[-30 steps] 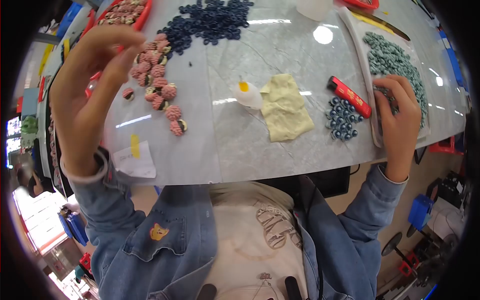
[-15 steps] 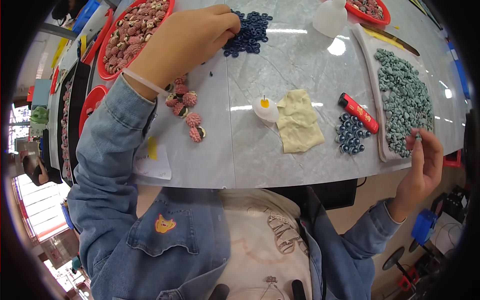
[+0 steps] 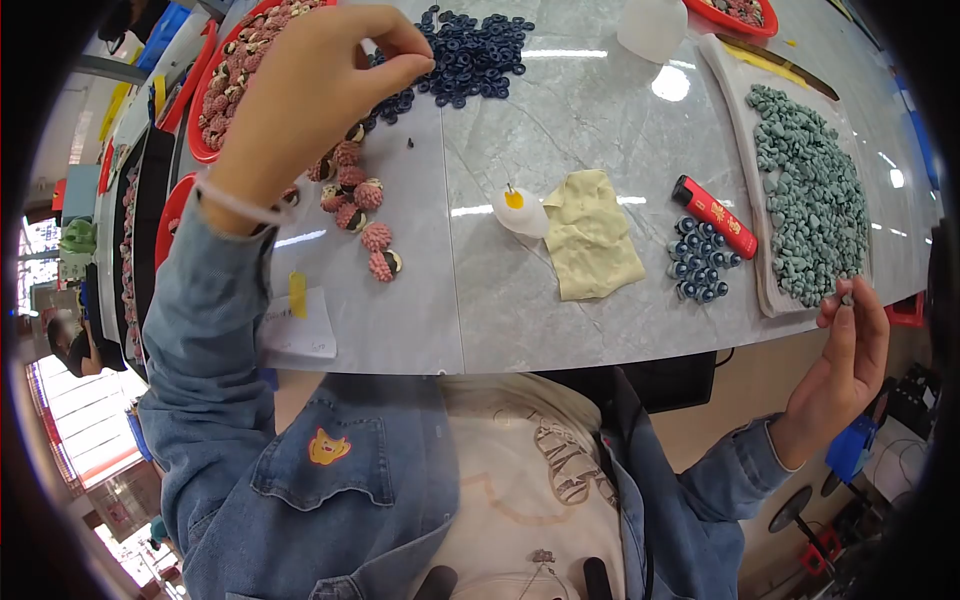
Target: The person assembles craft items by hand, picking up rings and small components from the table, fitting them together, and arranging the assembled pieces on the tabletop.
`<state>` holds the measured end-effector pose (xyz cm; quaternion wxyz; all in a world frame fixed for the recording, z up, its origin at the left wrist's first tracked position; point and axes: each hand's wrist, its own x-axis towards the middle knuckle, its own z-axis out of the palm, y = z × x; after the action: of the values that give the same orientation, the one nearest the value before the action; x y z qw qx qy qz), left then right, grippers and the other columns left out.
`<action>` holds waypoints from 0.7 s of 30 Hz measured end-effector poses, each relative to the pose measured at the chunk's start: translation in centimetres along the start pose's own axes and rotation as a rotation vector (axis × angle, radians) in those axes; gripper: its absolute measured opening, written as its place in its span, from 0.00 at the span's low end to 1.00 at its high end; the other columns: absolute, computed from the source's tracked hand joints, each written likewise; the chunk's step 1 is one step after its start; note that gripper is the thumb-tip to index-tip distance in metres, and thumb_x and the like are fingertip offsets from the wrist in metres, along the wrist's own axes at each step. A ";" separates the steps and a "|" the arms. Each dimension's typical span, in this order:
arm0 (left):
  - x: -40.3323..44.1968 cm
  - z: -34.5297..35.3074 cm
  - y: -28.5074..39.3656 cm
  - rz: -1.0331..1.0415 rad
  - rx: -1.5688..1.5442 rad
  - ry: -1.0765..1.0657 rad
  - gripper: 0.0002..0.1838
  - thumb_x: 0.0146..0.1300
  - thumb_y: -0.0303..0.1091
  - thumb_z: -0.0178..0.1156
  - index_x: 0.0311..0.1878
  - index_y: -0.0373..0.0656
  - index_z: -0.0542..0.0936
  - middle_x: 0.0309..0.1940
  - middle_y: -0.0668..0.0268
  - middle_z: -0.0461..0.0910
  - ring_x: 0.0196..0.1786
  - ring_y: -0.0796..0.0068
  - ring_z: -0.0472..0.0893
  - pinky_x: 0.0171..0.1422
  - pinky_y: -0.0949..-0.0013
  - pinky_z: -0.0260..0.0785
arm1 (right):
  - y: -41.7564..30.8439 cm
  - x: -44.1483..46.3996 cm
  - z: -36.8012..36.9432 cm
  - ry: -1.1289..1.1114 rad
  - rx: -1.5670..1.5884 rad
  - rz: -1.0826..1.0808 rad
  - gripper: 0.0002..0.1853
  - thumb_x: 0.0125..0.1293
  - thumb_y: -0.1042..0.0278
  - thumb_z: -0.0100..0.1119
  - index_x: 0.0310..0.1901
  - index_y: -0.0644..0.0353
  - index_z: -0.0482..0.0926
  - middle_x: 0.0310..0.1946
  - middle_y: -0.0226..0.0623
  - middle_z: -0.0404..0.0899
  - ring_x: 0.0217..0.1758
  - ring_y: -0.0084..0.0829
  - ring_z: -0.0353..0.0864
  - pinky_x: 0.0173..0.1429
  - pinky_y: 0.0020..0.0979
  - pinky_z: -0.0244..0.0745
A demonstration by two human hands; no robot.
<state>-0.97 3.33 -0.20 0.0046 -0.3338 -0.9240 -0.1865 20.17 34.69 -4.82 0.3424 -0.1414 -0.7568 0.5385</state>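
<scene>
My left hand [image 3: 315, 95] is raised at the upper left, thumb and forefinger pinched together beside the dark blue rings [image 3: 480, 60]; whatever is between the tips is too small to make out. Below the wrist, pink ball-shaped pieces with dark and cream parts [image 3: 375, 237] lie in a trail. Off the front right corner of the white tray [image 3: 765, 285], my right hand [image 3: 835, 370] pinches a small grey-green piece [image 3: 847, 299]. Many green pieces [image 3: 810, 200] fill that tray. Dark blue shiny beads [image 3: 700, 262] lie left of it, touching or close to a red lighter [image 3: 715, 217].
A yellow cloth [image 3: 592, 235] lies mid-table beside a small white bottle [image 3: 520, 212] with a yellow mark. A translucent container [image 3: 652, 28] stands at the back. Red baskets [image 3: 200, 145] line the left. A paper note [image 3: 300, 330] is near the front edge; a knife [image 3: 775, 62] lies along the tray's back.
My left hand has gone from the left side to the blue rings, then slightly back left. My right hand has left the tray's left edge for its front right corner, a green piece now pinched.
</scene>
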 end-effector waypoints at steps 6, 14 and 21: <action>-7.2 -2.6 6.1 -0.178 -0.610 0.039 0.09 0.52 0.33 0.58 0.30 0.36 0.74 0.23 0.67 0.71 0.25 0.85 0.66 0.28 0.83 0.55 | -2.3 -2.1 2.2 -0.142 0.107 -0.107 0.11 0.57 0.75 0.51 0.42 0.66 0.72 0.39 0.43 0.72 0.34 0.25 0.71 0.38 0.23 0.67; -11.3 3.2 9.7 -0.108 -1.165 -0.017 0.09 0.49 0.32 0.61 0.28 0.37 0.73 0.25 0.61 0.72 0.27 0.77 0.68 0.30 0.80 0.57 | -4.1 -4.8 7.3 -0.711 0.455 -0.022 0.11 0.50 0.77 0.59 0.35 0.66 0.71 0.36 0.48 0.69 0.29 0.26 0.74 0.27 0.18 0.70; -11.0 4.7 11.1 -0.143 -1.148 -0.056 0.08 0.48 0.30 0.60 0.28 0.36 0.73 0.26 0.61 0.72 0.31 0.74 0.69 0.35 0.76 0.59 | -3.8 -5.9 8.5 -0.695 0.541 -0.067 0.10 0.48 0.80 0.60 0.34 0.65 0.72 0.34 0.48 0.71 0.32 0.28 0.74 0.36 0.22 0.73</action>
<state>15.03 6.01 -2.21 -0.2142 -0.2244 -0.6950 -0.6487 19.34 23.65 -5.08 0.1094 0.1678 -0.6629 0.7215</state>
